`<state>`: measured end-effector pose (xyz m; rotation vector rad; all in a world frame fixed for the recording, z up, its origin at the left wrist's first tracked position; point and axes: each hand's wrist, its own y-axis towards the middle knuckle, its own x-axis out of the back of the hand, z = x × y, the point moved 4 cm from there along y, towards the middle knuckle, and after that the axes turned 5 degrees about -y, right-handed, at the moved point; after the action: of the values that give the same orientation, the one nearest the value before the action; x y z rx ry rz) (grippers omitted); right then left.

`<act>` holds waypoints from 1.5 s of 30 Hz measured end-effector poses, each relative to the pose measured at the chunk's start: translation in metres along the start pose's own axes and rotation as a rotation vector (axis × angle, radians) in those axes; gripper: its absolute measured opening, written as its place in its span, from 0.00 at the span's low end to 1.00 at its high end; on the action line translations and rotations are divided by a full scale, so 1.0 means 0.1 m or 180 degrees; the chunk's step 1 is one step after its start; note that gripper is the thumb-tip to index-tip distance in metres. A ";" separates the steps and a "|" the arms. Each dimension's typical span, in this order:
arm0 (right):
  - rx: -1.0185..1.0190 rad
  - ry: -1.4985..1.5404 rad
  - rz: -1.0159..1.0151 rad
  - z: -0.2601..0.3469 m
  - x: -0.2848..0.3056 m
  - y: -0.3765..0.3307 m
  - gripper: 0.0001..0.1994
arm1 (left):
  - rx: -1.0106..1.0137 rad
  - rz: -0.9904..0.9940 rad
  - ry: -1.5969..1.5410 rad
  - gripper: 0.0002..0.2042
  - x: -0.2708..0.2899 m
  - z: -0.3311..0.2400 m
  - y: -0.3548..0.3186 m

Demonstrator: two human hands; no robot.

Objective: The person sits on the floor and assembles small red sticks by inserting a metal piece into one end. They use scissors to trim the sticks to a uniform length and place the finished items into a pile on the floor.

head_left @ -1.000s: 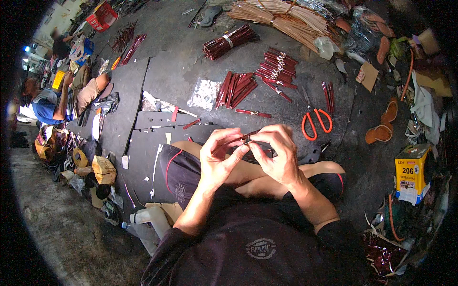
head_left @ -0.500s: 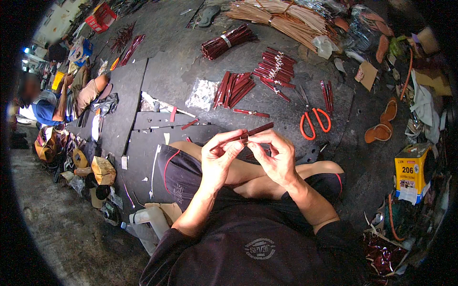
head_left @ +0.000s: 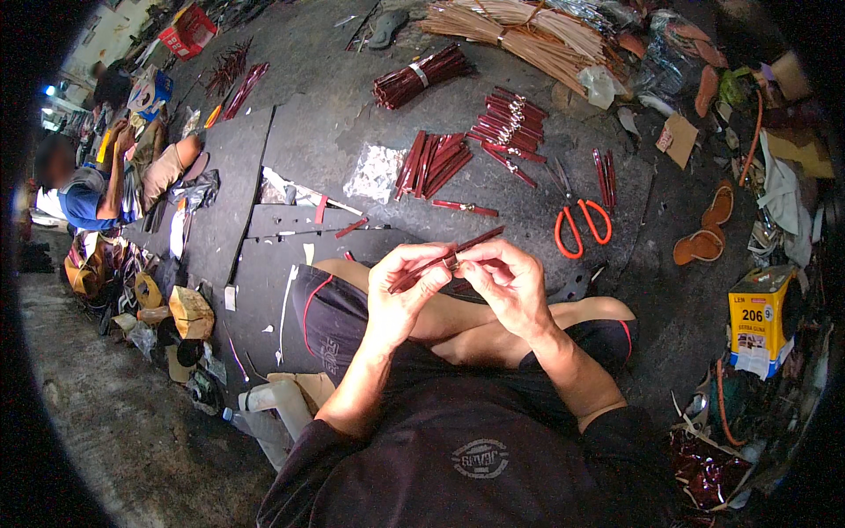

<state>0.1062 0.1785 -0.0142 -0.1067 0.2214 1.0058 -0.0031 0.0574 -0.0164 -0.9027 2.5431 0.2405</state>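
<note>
Above my crossed legs, both hands pinch one narrow, glossy dark red strap (head_left: pixel 484 237). My left hand (head_left: pixel 403 289) grips its left part between thumb and fingers. My right hand (head_left: pixel 508 286) closes around the middle, thumb against a small metal fitting (head_left: pixel 451 262) on the strap; the fingers partly hide it. Beyond the hands lies a single strap with a metal fitting (head_left: pixel 465 209). Behind it are a fan of plain red straps (head_left: pixel 434 165) and a pile of straps with metal fittings (head_left: pixel 510 125). A clear bag of small shiny pieces (head_left: pixel 374 174) lies left of the fan.
Orange-handled scissors (head_left: pixel 583 227) and a few straps (head_left: pixel 606 178) lie to the right. Farther off are a tied red bundle (head_left: pixel 422 77) and tan strips (head_left: pixel 519 40). Brown sandals (head_left: pixel 704 231) and a yellow can (head_left: pixel 759 321) stand right. Another person (head_left: pixel 88 189) sits at far left.
My hands stay nearly in place, still holding the strap. The strap's left part has dipped slightly, and the metal fitting at my fingertips shows a little more.
</note>
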 end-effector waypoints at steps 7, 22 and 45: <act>0.0528 -0.1072 0.0034 0.05 0.02 0.02 0.09 | 0.0290 -0.0010 0.0059 0.12 0.03 0.00 0.01; -0.0183 -0.0257 -0.0075 -0.06 0.06 0.06 0.07 | 0.0235 -0.0335 0.0282 0.13 -0.07 -0.01 -0.04; 0.0089 -0.0349 -0.0130 -0.01 -0.03 0.01 0.08 | 0.0176 -0.0681 0.0235 0.11 -0.13 -0.04 -0.06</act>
<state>0.1035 0.1760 -0.0140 -0.0304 0.1325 0.9645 0.0081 0.0583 -0.0069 -1.1710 2.4804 0.0725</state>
